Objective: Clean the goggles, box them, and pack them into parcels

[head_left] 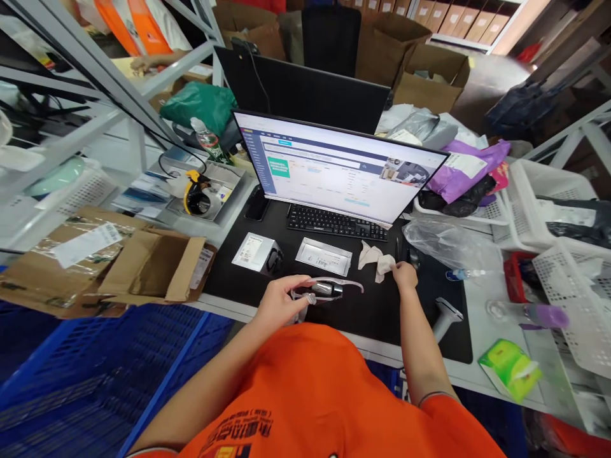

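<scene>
The left hand [281, 299] holds a pair of clear glasses [337, 280], one arm of them stretching towards the right hand [405, 276]. The right hand's fingertips touch the edge of a crumpled tissue [385, 263]; whether they pinch it, I cannot tell. Beyond the left hand lies a white box [252, 252], beyond both a keyboard [337, 222]

glossy, pale plastic glasses [337, 280], matt, crumpled paper tissue [384, 264], smooth matt desk mat [367, 313]
</scene>
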`<state>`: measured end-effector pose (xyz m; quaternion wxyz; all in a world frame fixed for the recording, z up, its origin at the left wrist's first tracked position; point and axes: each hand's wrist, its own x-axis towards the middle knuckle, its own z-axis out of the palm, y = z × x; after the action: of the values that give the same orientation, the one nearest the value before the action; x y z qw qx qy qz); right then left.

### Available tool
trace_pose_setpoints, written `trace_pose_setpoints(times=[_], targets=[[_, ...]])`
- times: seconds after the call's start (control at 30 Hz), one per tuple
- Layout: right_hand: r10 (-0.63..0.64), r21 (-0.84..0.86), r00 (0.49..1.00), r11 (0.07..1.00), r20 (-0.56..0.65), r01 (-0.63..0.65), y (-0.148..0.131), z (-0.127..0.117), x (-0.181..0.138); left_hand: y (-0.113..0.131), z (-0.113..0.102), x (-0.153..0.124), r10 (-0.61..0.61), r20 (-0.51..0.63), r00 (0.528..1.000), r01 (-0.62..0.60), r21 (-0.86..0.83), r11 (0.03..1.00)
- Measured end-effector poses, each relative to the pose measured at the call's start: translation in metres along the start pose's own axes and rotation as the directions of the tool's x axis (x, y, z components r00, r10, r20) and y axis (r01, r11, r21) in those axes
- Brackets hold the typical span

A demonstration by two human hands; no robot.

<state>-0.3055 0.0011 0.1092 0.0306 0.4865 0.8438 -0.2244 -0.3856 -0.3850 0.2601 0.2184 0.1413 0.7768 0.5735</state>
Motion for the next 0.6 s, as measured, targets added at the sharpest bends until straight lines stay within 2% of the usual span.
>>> trace_pose_setpoints(times=[0.1,0.27,0.3,0.37,0.43,0.47,0.53,0.6], targets=[[-0.037,0.018,0.999,0.999,-0.027,0.037,0.002,-0.006,-0.007,0.006,-0.002,-0.004,0.037,-0.012,0.999,-0.036,0.043,0.998],[-0.150,0.061,0.973,0.985,-0.173,0.162,0.007,-0.036,-0.040,0.005,-0.003,-0.010,0.114,-0.016,0.993,-0.113,0.048,0.992],[-0.192,0.084,0.952,0.972,-0.239,0.217,0.007,-0.043,-0.050,0.004,-0.003,-0.011,0.126,-0.013,0.992,-0.126,0.049,0.991],[-0.267,0.137,0.877,0.929,-0.399,0.345,0.006,-0.055,-0.072,0.001,-0.004,-0.013,0.149,-0.006,0.989,-0.148,0.058,0.987],[-0.278,0.172,0.799,0.889,-0.534,0.424,0.003,-0.064,-0.097,0.000,-0.005,-0.014,0.179,-0.006,0.984,-0.178,0.069,0.982],[-0.252,0.189,0.788,0.888,-0.562,0.419,0.001,-0.066,-0.110,0.000,-0.006,-0.015,0.198,-0.014,0.980,-0.197,0.072,0.978],[-0.171,0.269,0.825,0.893,-0.539,0.361,-0.004,-0.068,-0.135,0.001,-0.008,-0.017,0.233,-0.044,0.972,-0.230,0.071,0.971],[-0.080,0.416,0.894,0.865,-0.441,0.283,-0.012,-0.064,-0.158,0.003,-0.010,-0.019,0.250,-0.064,0.966,-0.246,0.069,0.967]])
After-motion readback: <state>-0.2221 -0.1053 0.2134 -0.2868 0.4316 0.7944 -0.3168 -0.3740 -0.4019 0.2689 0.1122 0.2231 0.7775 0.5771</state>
